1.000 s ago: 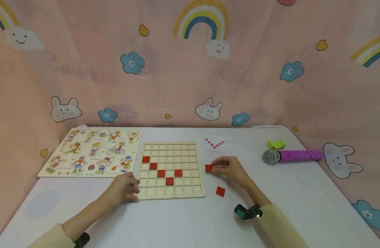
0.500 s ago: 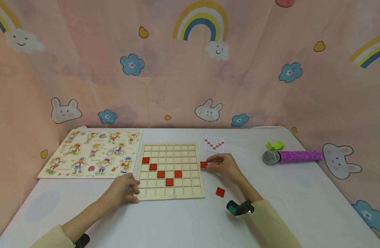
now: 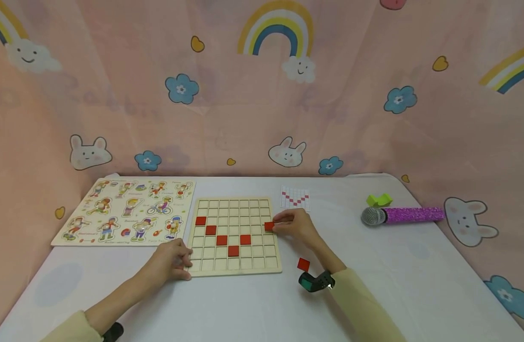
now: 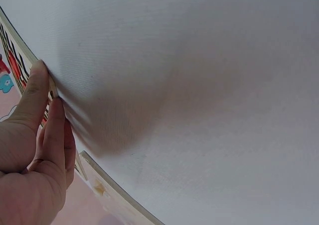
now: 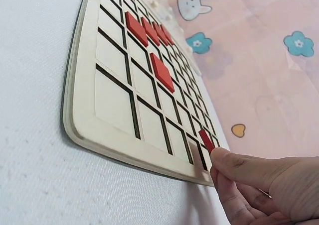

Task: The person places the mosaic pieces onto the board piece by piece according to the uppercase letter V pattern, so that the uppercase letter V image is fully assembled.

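A pale wooden grid board lies on the white table, with several red square tiles in its cells in a tilted V. The left hand holds the board's left edge near the front corner, and in the left wrist view its fingertips are against that edge. The right hand pinches another red tile between thumb and fingers over the board's right side. In the right wrist view this held tile is tilted above the outer cells. One loose red tile lies beside the right wrist.
A small card printed with a red zigzag on a grid lies behind the right hand. At left is a picture puzzle board. A purple glitter microphone and a lime green wavy piece lie at the right.
The right hand has carried its red tile leftward from the table to over the board's right edge. The left hand and the board have stayed in place.
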Tool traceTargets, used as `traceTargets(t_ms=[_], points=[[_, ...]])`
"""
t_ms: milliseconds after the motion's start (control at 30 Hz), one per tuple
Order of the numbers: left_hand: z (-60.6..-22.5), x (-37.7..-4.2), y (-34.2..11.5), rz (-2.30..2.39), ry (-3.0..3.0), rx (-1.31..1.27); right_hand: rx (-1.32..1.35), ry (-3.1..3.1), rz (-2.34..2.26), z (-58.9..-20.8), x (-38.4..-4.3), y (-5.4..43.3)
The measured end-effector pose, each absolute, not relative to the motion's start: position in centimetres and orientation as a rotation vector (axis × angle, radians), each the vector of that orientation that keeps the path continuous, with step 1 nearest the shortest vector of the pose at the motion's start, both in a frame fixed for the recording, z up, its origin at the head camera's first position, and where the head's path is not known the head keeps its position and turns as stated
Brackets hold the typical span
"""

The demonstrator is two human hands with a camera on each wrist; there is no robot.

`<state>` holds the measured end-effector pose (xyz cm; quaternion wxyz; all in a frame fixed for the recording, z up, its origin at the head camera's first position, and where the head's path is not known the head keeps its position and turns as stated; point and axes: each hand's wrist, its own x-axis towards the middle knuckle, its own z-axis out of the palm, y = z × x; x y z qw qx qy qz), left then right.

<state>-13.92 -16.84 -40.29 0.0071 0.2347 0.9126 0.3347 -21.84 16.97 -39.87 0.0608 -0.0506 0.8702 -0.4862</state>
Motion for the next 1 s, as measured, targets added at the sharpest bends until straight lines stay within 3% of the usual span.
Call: traceTargets(t_ms=[333,1000], points=[[-40.2,-13.9,-16.9,1.072,2.834,0.702,-0.298,2.641,-1.454,-39.7,-22.0,15.0],[-40.4,-14.2,-16.9,1.087,2.807,0.658,-0.235,2.606,-1.48,-39.9,-21.5,14.4]])
